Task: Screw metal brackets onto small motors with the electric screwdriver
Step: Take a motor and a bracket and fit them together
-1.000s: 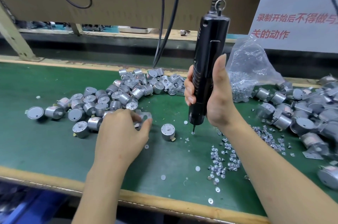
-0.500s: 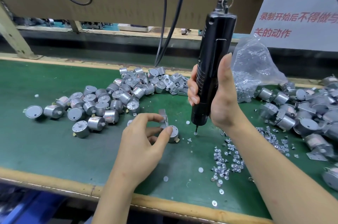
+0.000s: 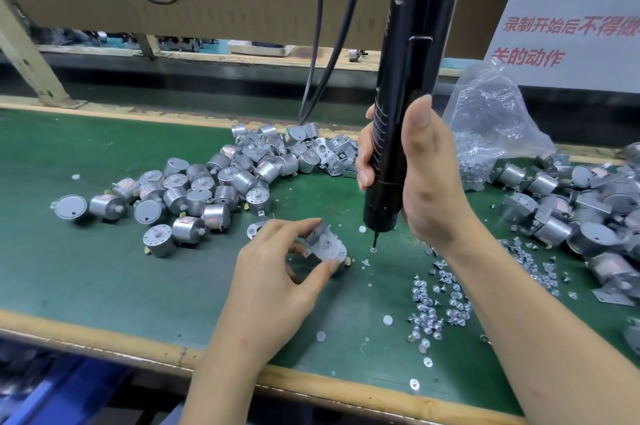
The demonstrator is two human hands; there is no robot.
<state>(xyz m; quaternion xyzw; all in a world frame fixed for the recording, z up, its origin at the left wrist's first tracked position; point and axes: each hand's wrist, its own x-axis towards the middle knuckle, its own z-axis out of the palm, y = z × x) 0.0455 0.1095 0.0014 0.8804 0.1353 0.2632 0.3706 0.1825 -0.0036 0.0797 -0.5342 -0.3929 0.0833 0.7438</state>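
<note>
So: the green desk (image 3: pixel 104 268) keeps everything in reach. Bare motors (image 3: pixel 214 189) are heaped at back-left and bracketed motors (image 3: pixel 571 206) piled right, likely in and out stock. The electric screwdriver (image 3: pixel 405 112) hangs upright from an overhead hook, probably to spare the wrist. The right hand (image 3: pixel 429 175) is wrapped round its lower body. The left hand (image 3: pixel 277 272) pinches one motor (image 3: pixel 332 251) between thumb and fingers, low over the desk; resting or lifted, can't tell. A bracket (image 3: pixel 320 230) sits on the motor's top face, tilted toward the driver. Loose screws (image 3: pixel 436 306) lie by the right forearm for quick pick-up. The bit (image 3: pixel 375 240) meets one screw (image 3: pixel 373 249) just right of the motor, probably loading it.
</note>
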